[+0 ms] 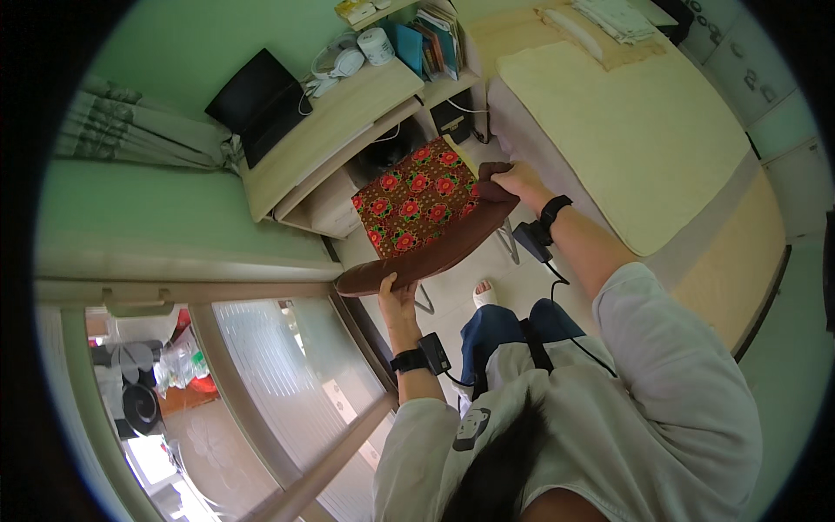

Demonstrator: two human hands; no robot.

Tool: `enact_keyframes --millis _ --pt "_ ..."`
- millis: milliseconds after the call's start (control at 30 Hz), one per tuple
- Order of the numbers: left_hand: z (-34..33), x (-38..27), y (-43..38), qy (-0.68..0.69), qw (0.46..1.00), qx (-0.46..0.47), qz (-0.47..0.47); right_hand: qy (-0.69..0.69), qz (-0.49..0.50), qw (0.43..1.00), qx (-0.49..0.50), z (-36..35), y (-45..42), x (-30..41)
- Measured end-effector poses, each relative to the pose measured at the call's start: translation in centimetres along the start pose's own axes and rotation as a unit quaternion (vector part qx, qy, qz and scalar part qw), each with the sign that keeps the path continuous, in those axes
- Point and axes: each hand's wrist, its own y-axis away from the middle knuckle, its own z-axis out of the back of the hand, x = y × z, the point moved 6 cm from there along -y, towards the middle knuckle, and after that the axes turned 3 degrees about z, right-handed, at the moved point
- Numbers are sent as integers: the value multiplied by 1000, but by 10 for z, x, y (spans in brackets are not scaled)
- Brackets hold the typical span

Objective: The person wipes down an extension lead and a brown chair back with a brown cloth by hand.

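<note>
A chair stands before me, with a floral seat cover [417, 196] in red and brown and a curved brown backrest [430, 258] that looks like leather. My left hand [399, 300] grips the backrest near its left end, thumb on the near face and fingers partly hidden. At the other end, my right hand [520, 183] pinches a folded dark-brown piece [492, 179]. Whether that piece is part of the backrest or a separate cover, I cannot tell. Thin metal chair legs [509, 241] show below the seat.
A wooden desk [352, 98] carries an open laptop [267, 98], white headphones [346, 62] and a white canister [376, 46]. Books [434, 46] fill the shelf. To the right is a bed [626, 143]; at lower left, a sliding glass door [293, 352].
</note>
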Motion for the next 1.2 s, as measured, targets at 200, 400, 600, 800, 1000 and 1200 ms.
enact_keyframes --millis 200,400,600,800,1000,1200 --pt "-19 -3 -34 -26 999 6 -22 -11 -15 1000 -15 -17 -47 -18" --pt "2 2 -52 -39 999 -15 15 -30 -37 999 -18 -37 -40 -26" --pt "2 -7 -62 -13 999 -11 50 -37 -70 997 -7 -37 -43 -11" --pt "0 -11 -64 -19 998 -16 65 -36 -102 994 7 -46 -54 -30" --pt "-13 -24 -56 -25 996 -27 77 -23 -108 994 -16 -43 -45 -16" --pt "-20 -33 -60 -16 994 -53 89 30 -94 995 -25 -32 -49 10"
